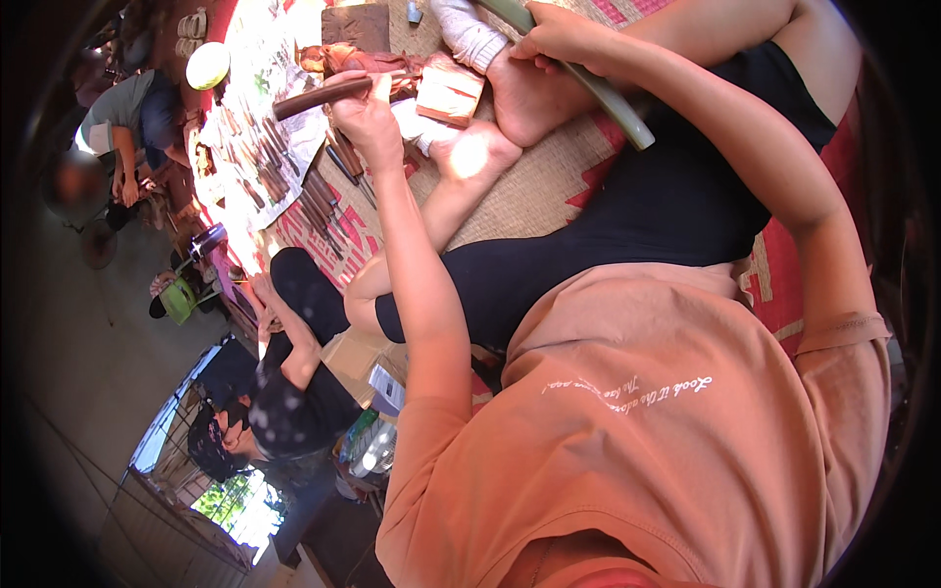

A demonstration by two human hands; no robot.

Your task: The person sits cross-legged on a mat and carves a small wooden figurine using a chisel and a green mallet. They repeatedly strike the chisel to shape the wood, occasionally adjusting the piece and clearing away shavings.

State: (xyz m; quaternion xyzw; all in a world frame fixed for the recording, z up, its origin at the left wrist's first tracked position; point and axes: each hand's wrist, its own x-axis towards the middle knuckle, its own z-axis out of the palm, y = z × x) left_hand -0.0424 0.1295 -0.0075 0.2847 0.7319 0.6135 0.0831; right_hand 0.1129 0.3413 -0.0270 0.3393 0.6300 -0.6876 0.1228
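Observation:
My left hand point(365, 122) is closed around the dark brown handle point(319, 99) of a hand tool, probably a chisel; its working end reaches toward the wood and is hard to make out. Close by, a block of reddish wood point(451, 90) with a pale sunlit face rests against my bare feet point(470, 162). A rough, reddish carved piece point(343, 59) lies beyond the left hand. My right hand point(569, 37), at the upper right, grips a long, grey-green bar point(613, 113) that slants across my leg.
Several wooden-handled carving tools point(265, 162) lie on a white sheet to the left, with more point(319, 211) on the patterned straw mat point(534, 196). A dark square board point(355, 27) is at the top. Other people point(294, 402) sit at the left; a cardboard box point(358, 358) stands near my left arm.

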